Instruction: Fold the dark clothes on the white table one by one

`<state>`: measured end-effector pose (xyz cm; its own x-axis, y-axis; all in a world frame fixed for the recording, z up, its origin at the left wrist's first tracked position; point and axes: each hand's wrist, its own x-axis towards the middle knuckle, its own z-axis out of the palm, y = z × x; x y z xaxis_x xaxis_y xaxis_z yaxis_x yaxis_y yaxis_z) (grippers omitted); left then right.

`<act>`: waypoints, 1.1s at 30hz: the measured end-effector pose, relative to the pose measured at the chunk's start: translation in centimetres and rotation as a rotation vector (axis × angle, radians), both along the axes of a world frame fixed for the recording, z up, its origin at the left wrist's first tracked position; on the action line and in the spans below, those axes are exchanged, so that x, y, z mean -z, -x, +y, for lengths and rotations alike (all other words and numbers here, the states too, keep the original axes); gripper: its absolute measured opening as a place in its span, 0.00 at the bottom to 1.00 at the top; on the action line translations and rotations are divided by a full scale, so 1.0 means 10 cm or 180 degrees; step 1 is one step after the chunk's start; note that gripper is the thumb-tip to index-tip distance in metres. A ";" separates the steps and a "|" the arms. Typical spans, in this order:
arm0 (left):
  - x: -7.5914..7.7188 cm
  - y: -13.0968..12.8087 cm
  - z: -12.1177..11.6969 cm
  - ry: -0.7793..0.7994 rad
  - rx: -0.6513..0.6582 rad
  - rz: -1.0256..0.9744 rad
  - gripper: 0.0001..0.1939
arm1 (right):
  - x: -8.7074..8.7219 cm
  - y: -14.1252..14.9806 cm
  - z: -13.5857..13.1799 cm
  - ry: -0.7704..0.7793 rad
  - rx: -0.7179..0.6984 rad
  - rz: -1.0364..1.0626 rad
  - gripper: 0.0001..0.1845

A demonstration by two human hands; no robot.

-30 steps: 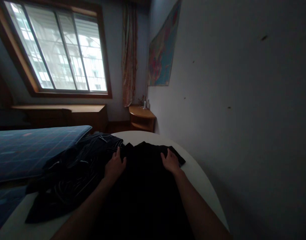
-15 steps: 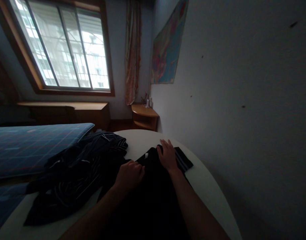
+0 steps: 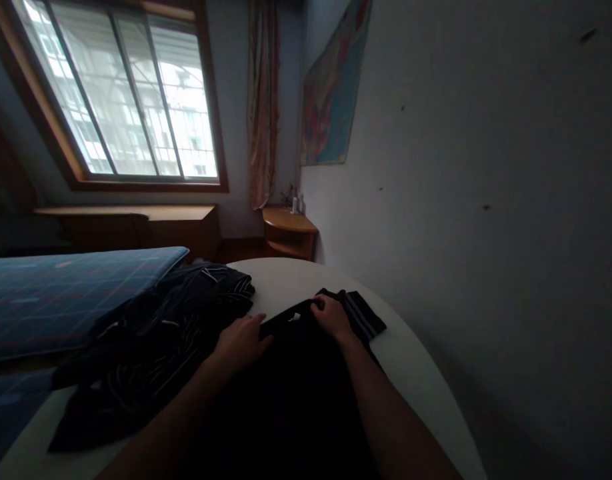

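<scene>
A black garment (image 3: 296,387) lies spread over the round white table (image 3: 286,270), with a small white label (image 3: 295,317) near its far edge. At that edge my right hand (image 3: 332,317) is closed, pinching the fabric between thumb and fingers. My left hand (image 3: 242,341) rests on the garment's left side, its thumb and index finger apart. Beyond my right hand lies a folded dark piece with grey stripes (image 3: 363,315); whether it belongs to the same garment I cannot tell. Dark shading hides the garment's near part.
A heap of dark clothes with white stripes (image 3: 161,333) covers the table's left side. Behind it is a blue checked mattress (image 3: 76,293). A plain wall (image 3: 461,267) runs along the right. A corner cabinet (image 3: 291,220) and a desk (image 3: 181,212) stand farther back.
My left hand has moved left and its fingers have spread. My right hand has gone from flat, outstretched fingers to a pinch on the garment's far edge, which now looks straighter.
</scene>
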<state>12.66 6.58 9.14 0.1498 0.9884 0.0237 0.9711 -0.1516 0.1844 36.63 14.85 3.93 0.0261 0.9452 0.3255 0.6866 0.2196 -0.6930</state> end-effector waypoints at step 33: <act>-0.26 0.23 0.12 -0.0462 0.0798 0.0474 0.22 | 0.06 0.15 -0.12 -0.0031 -0.1037 -0.0179 0.36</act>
<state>10.37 7.78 11.74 0.4006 0.9082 0.1213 0.9148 -0.4038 0.0020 35.11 13.65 3.37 -0.2953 0.8977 0.3270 0.6162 0.4405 -0.6529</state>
